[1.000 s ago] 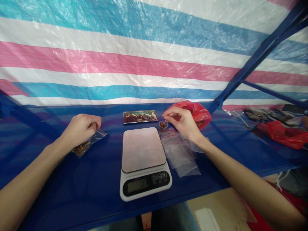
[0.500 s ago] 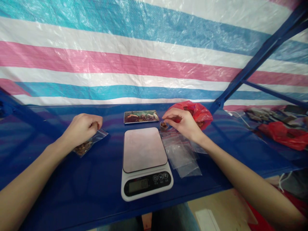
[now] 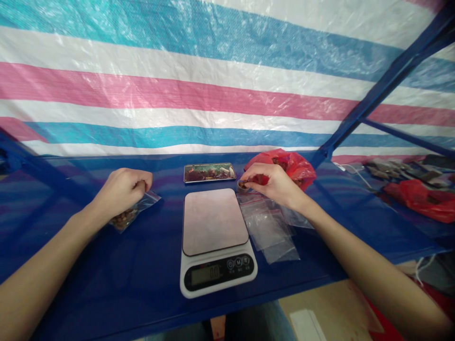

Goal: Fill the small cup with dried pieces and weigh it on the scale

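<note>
My left hand [image 3: 126, 192] is curled closed at the top of a clear zip bag [image 3: 122, 220] on the left of the blue table. Small brown pieces fill the bag's lower part, and a clear corner sticks out beside the fist. My right hand [image 3: 272, 184] has thumb and finger pinched at the mouth of a small round cup [image 3: 243, 188] of brown bits; I cannot make out what is between the fingertips. Between the hands stands a white kitchen scale [image 3: 215, 222] with a bare plate, its display near 0.0.
Behind the scale a phone [image 3: 209, 173] shows a picture. A red plastic bag [image 3: 302, 168] with brown pieces sits behind my right hand. Flat clear zip bags [image 3: 270, 229] lie right of the scale. Another red bag [image 3: 423, 199] is far right, past a blue metal frame [image 3: 355, 111].
My right fingertips have lowered from just above the small cup to its mouth. My left hand stays closed at the zip bag. The view has shifted very slightly.
</note>
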{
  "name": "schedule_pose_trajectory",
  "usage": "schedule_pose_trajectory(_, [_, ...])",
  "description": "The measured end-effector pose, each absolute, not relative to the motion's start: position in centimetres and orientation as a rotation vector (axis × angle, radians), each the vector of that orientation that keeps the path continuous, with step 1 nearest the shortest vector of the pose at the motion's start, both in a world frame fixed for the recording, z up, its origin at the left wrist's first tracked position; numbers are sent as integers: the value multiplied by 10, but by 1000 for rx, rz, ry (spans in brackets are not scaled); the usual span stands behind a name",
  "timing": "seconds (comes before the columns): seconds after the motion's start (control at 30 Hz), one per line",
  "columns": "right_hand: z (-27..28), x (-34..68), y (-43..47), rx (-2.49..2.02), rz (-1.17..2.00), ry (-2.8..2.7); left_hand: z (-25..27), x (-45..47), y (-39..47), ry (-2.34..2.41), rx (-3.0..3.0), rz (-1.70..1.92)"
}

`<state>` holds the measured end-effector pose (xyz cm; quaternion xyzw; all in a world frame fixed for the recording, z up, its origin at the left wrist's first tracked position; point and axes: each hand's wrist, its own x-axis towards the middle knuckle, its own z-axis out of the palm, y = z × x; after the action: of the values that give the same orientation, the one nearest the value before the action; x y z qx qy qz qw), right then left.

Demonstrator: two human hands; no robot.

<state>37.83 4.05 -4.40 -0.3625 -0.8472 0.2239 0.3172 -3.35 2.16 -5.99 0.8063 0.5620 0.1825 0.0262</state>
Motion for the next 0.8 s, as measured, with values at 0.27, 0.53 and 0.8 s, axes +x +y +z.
schedule_pose_trajectory(0.27, [-22, 406, 48, -1111, 286, -2104, -59, -34, 21, 1723, 2499, 586])
schedule_pose_trajectory(0.53, [-54, 464, 94, -1394, 63, -2426, -59, -33, 20, 1725, 2482, 583])
schedule_pose_trajectory(0.8, [-64, 456, 99, -1420, -63, -2508, -58, -33, 20, 1716, 2463, 582])
